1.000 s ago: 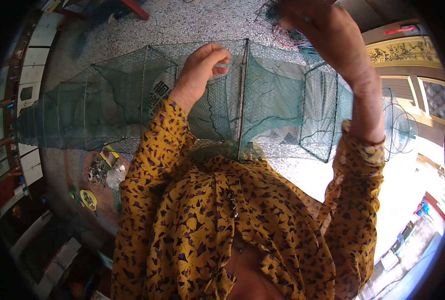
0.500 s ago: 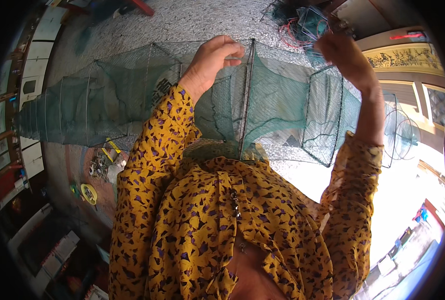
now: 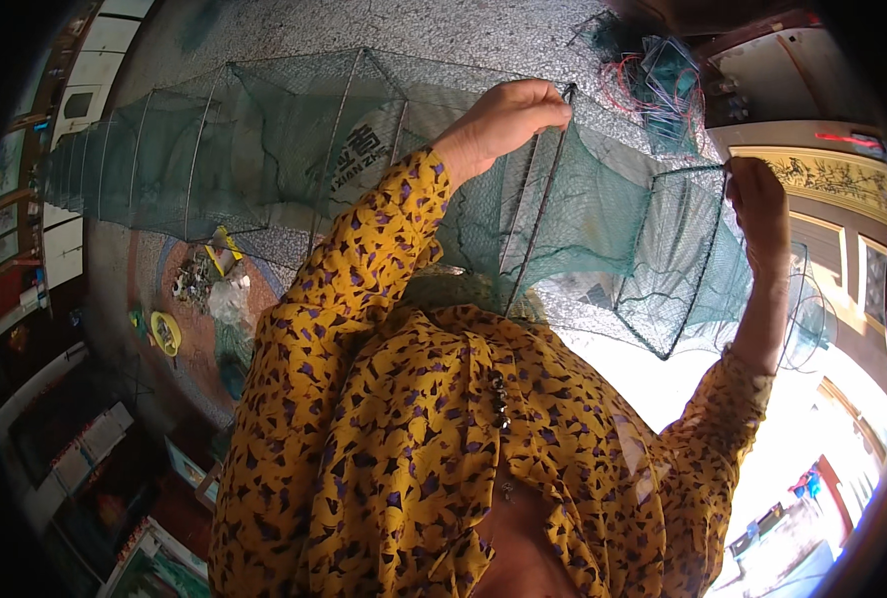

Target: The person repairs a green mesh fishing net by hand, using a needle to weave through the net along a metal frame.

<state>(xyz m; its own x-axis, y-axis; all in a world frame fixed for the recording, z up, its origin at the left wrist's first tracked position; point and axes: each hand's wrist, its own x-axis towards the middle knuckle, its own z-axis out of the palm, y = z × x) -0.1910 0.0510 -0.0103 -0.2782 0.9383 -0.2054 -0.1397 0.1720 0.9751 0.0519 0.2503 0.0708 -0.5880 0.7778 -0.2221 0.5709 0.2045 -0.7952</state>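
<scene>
A long green mesh fish trap with dark rectangular frames stretches across the view in front of me, its far left end tapering away. My left hand is closed in a pinch at the upper corner of one frame, its fingertips on the mesh edge. Farther right, my right hand is closed at the upper corner of the adjoining frame. Its fingers are partly turned away from view. Netting hangs slack between these two frames. A pale printed sack shows through the mesh on the left.
Folded traps with red cord lie on the speckled floor at the far right. Toward the left are a yellow basket, a clear plastic bag and a pile of small items. A painted panel stands at the right.
My left hand has moved right and now pinches a frame corner. My right hand has come down and right onto the adjoining frame. The view has shifted, and the trap's frames lean more.
</scene>
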